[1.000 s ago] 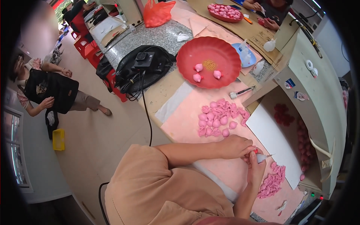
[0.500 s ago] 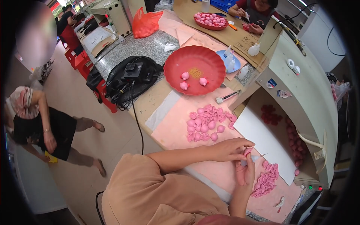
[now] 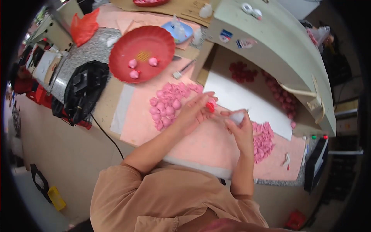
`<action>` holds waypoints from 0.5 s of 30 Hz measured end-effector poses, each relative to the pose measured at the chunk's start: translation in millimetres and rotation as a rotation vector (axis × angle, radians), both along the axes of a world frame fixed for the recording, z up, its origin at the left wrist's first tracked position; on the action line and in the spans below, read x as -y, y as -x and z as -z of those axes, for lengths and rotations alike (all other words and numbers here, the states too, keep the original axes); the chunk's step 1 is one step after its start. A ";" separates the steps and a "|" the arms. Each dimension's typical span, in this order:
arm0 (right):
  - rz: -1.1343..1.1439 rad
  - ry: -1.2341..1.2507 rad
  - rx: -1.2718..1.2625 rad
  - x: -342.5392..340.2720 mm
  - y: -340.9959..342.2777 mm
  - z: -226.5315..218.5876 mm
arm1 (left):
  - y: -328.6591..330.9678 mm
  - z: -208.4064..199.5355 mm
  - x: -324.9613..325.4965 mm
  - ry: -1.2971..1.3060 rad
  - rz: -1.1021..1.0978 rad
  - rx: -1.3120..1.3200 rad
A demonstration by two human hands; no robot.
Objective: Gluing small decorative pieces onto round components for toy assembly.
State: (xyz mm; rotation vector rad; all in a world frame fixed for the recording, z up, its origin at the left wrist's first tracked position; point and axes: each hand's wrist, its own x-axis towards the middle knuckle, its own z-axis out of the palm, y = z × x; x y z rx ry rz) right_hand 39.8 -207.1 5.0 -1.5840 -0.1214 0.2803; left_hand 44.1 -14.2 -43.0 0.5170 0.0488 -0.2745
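My left hand (image 3: 194, 112) is closed round a small pink piece with a red part (image 3: 210, 107), held by the fingertips above the pink cloth (image 3: 206, 144). In my right hand (image 3: 241, 131), fingers wrap a small translucent squeeze bottle (image 3: 237, 117) with a thin needle tip pointing away from the left hand. Left of my left hand lies a pile of round pink pieces and ruffled pink pieces (image 3: 169, 111). Beside my right wrist is a heap of ruffled pink pieces (image 3: 263, 142).
A red scalloped tray (image 3: 162, 40) holds three pink pieces. Past it stands a blue dish (image 3: 184, 31) with small bottles. A curved pale machine housing (image 3: 266, 50) arches over a white board (image 3: 228, 91) and red pieces. A brush (image 3: 183, 70) lies near the tray.
The view has swung to the right. My hands, close together before, are now apart; the bottle has come away from the pink piece, and a red part shows in my left hand.
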 end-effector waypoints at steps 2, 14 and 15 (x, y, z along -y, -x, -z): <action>0.041 -0.020 0.101 1.3 -3.4 0.6 | -5.2 1.8 -4.3 0.026 0.014 -0.064; 0.436 -0.163 0.431 17.7 -4.8 28.9 | -1.0 8.6 17.2 0.012 0.254 -0.205; 0.448 -0.164 0.424 20.3 -4.2 31.2 | -0.8 11.1 18.1 0.007 0.264 -0.213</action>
